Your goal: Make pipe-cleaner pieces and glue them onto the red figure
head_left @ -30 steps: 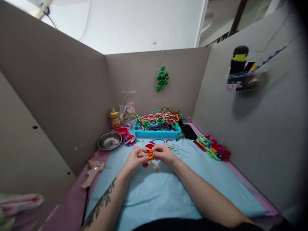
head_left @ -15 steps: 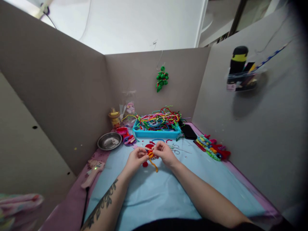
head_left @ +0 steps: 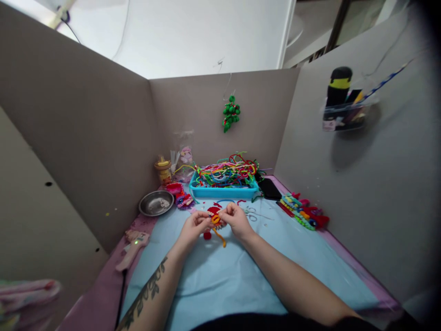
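Between my hands, a small red and orange pipe-cleaner piece (head_left: 215,219) is held a little above the blue cloth. Cream-coloured bits show along its edge, and an orange tail (head_left: 219,238) hangs from it toward me. My left hand (head_left: 197,225) pinches its left side between thumb and fingers. On the right side, my right hand (head_left: 235,218) pinches it with thumb and forefinger. A round red pom-pom-like piece (head_left: 207,236) lies just below the left fingertips. Small scissors (head_left: 252,214) rest to the right of my right hand.
A blue tray (head_left: 223,192) heaped with colourful pipe cleaners stands at the back, beside a black phone (head_left: 269,189). Leftward are a metal bowl (head_left: 156,203) and a pink glue gun (head_left: 132,250) with a green light. Colourful fuzzy pieces (head_left: 305,212) lie at right. Grey partitions enclose the table.
The left fingers have shifted slightly left, and more of the orange loop now shows between the hands. Both hands keep their pinch; the view has moved very little.
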Demonstrator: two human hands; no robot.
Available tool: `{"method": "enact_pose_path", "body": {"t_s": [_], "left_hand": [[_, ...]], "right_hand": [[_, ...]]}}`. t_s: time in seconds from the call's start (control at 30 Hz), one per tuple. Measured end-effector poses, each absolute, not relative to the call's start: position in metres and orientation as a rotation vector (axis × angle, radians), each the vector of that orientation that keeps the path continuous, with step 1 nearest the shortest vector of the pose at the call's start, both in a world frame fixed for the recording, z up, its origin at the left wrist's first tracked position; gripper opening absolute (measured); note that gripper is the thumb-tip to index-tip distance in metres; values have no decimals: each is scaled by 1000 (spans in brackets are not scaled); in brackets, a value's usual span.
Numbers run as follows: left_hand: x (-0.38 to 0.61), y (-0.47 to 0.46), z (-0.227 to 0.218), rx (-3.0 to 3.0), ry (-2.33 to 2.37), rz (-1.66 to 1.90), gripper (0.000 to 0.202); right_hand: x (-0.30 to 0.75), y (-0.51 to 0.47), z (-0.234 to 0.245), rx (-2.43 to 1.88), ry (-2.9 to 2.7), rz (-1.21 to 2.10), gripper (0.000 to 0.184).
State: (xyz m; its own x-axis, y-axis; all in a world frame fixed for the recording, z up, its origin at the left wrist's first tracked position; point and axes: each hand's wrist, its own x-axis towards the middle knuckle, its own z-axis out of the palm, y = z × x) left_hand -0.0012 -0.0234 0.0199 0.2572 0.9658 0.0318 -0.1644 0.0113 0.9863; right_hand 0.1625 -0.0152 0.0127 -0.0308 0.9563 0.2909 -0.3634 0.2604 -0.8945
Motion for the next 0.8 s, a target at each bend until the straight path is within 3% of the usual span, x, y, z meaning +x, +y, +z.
{"method": "enact_pose_path", "body": {"t_s": [0.43,0.8], "left_hand": [[1,-18,7,1354,821,1168,37],[0,-24,16,1285,754,1080,47]], "right_hand": [[156,-23,16,-652,-1184,1214,40],[157,-20,12,-681,-1170,1177,38]]}}
